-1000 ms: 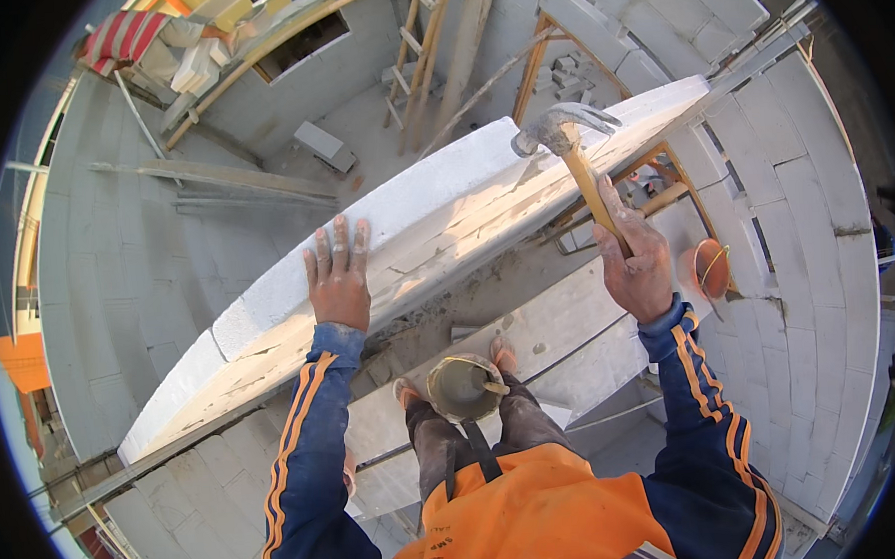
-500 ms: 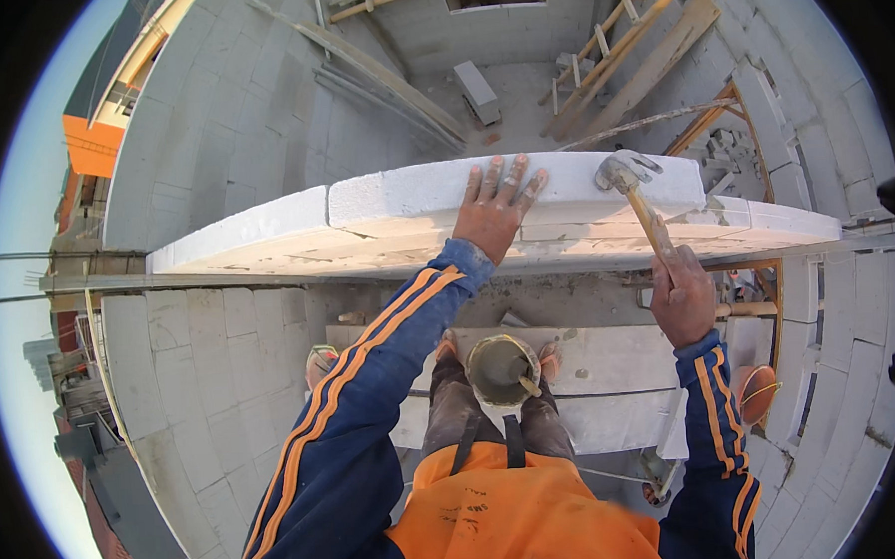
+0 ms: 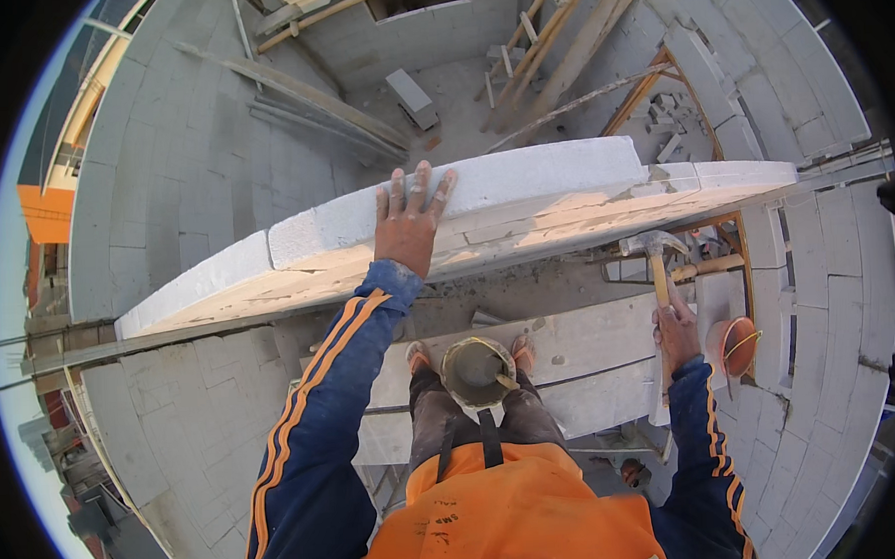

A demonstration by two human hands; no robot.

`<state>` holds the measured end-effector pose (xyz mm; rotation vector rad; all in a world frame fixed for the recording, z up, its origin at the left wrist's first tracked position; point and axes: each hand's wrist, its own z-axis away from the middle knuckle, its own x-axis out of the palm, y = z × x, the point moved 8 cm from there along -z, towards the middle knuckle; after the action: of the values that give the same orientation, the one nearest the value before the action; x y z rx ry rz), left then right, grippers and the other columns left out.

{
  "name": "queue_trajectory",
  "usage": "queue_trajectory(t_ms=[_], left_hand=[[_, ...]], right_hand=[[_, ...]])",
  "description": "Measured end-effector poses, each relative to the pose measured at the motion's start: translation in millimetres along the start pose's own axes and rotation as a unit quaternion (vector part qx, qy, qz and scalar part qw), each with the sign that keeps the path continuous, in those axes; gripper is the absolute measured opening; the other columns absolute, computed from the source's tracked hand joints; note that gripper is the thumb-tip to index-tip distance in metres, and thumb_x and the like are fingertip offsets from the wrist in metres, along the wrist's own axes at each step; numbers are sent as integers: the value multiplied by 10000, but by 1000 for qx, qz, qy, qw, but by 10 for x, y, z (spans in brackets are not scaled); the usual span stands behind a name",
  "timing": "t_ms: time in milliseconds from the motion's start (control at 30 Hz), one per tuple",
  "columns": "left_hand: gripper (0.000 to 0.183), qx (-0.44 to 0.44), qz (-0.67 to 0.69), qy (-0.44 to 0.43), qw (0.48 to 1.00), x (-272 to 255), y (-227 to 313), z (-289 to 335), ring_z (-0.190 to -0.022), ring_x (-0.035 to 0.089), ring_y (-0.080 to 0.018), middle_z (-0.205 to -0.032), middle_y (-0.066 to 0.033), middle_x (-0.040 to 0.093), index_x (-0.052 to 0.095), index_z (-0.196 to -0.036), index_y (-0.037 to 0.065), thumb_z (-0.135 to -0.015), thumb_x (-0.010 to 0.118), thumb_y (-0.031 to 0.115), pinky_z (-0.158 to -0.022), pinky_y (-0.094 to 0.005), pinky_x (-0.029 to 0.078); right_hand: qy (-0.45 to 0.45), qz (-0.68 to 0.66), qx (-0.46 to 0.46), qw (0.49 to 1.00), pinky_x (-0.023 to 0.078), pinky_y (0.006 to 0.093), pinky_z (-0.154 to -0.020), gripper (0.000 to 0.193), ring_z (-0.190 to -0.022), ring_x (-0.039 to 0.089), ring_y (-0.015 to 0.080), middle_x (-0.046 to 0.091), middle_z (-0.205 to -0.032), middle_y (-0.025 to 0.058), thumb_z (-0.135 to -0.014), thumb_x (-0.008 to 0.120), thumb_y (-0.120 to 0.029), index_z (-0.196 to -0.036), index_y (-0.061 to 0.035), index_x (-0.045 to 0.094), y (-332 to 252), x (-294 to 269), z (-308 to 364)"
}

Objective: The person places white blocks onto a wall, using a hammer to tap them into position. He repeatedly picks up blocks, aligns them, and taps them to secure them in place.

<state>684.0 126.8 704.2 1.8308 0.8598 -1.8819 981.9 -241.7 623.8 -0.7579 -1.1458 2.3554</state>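
A long white masonry block (image 3: 543,172) lies along the top of a pale block wall (image 3: 486,236) in front of me. My left hand (image 3: 409,226) rests on the block's top near its left part, fingers spread and pointing away from me. My right hand (image 3: 677,331) grips the wooden handle of a claw hammer (image 3: 657,260). The hammer is upright on my side of the wall, its metal head apart from the block. Between my feet stands a bucket (image 3: 447,384) of grey mortar, with a tool handle sticking out of it.
I stand on scaffold boards (image 3: 610,337). An orange-red container (image 3: 738,349) with a yellow cord is right of my right hand. Beyond the wall, well below, are a loose block (image 3: 412,99), leaning timber poles (image 3: 547,45) and rubble (image 3: 670,120).
The hammer has dropped from over the block's right end to my side of the wall, with my right hand lower. My left hand stays on the block. The view has turned.
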Motion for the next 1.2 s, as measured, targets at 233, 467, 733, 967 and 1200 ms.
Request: queue_trajectory(t_ms=[233,467,733,967,1200], left_hand=[[950,-11,43,-29,999,-40,6,-12,-1470,297,-393,-1647,-74,246,190,-1603,334,-851,736,139,-1207,-522,271],[953,-10,45,-30,999,-18,-8,-22,-1472,297,-381,-1652,-64,239,201,-1599,342,-843,749,153,-1210,-509,270],[936,-16,38,-22,999,-77,7,-22,-1469,309,-394,-1630,-70,302,295,-1576,314,-798,806,218,-1187,-528,311],[912,-10,73,49,996,-158,64,-31,-1451,306,-454,-1622,-123,304,316,-1576,275,-807,766,473,-1170,-579,287],[859,-29,52,17,998,-75,28,-45,-1437,327,-442,-1616,-115,311,327,-1571,267,-838,754,407,-1178,-570,279]], right_hand=[[49,-202,-16,978,427,216,-458,537,-560,492,73,536,-800,-13,-1016,540,-207,-1533,-151,408,-112,-274,-1154],[-7,-200,16,980,440,219,-477,535,-585,476,68,533,-794,-9,-1004,563,-161,-1523,-146,435,-263,127,-1248],[-44,-159,-3,986,439,209,-483,558,-597,474,58,521,-787,-1,-1007,550,-153,-1544,-129,398,-445,150,-1139],[37,-137,-22,990,415,214,-433,565,-530,435,60,502,-778,-7,-1009,547,-169,-1549,-124,386,-427,-14,-694],[111,71,-181,975,484,280,-521,520,-589,519,114,549,-798,44,-1022,546,-197,-1520,-98,434,-814,-88,-11]])
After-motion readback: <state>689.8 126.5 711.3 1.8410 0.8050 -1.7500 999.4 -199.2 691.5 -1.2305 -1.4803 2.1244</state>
